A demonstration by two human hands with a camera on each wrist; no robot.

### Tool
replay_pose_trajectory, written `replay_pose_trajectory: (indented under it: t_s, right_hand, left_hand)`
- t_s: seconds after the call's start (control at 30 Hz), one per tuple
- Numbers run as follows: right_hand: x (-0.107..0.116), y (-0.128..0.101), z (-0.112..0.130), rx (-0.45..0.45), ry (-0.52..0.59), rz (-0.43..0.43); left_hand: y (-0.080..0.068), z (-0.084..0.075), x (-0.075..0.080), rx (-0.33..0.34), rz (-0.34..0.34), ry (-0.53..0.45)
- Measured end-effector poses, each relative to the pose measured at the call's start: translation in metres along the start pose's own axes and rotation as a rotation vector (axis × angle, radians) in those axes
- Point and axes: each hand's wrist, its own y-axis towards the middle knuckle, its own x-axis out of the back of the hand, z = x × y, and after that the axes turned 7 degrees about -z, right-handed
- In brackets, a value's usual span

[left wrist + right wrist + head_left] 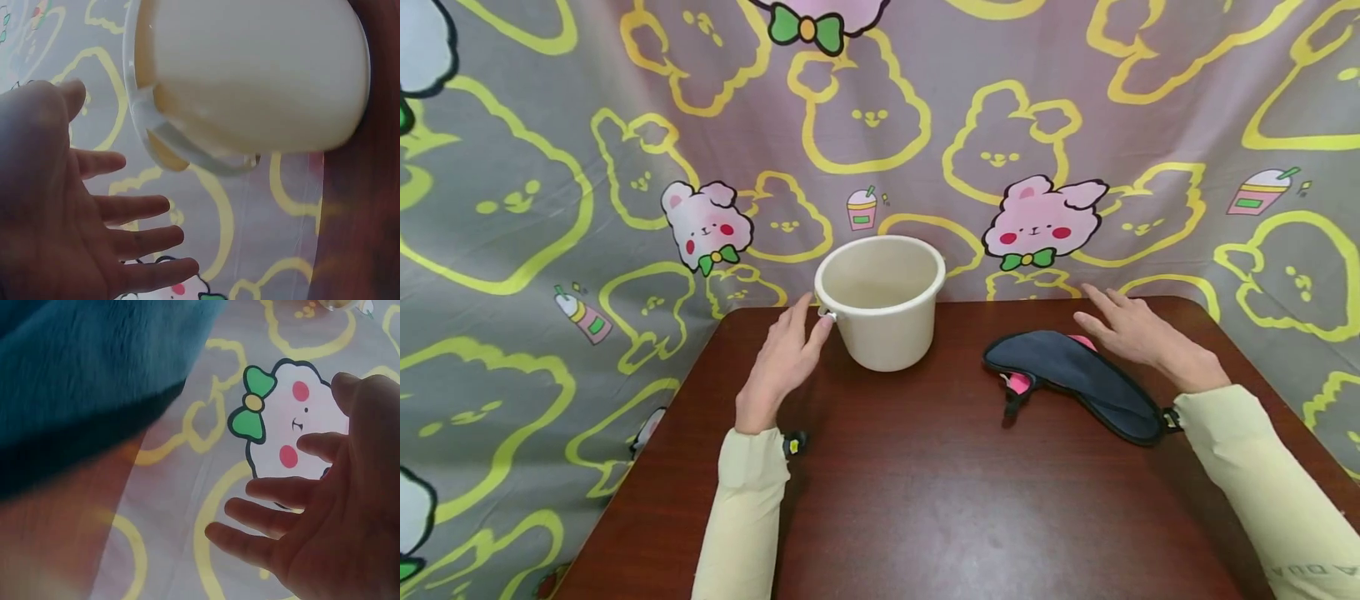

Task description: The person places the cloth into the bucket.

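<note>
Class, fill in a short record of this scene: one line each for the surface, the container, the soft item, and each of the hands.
Surface: dark wooden table
Container: cream bucket, upright, looks empty
Soft item: dark blue sleep mask with pink trim, flat on the table
Left hand: fingers straight, beside the bucket's handle mount
Right hand: fingers straight, at the mask's far edge
Backdrop: grey bunny-print cloth

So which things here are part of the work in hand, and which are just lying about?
In hand:
- cream bucket, left hand beside its rim
- dark sleep mask, right hand right behind it

Lying about:
- printed cloth backdrop
</note>
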Motion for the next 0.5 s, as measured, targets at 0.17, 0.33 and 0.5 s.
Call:
replay_pose_trajectory:
  t_s: [0.17,0.33,0.5]
  right_hand:
    - [-0.007,0.001,0.003,0.012,0.066,-0.008]
    - [-0.014,0.002,0.01,0.0,0.098,0.024]
    - [-0.024,0.002,0.013,0.0,0.086,0.03]
  left_hand:
    - [0.001,-0.01,-0.009,0.017,-0.076,-0.084]
    - [0.005,-0.017,-0.019,0.095,-0.171,-0.157]
    - [0.009,-0.023,-0.029,0.184,-0.228,-0.235]
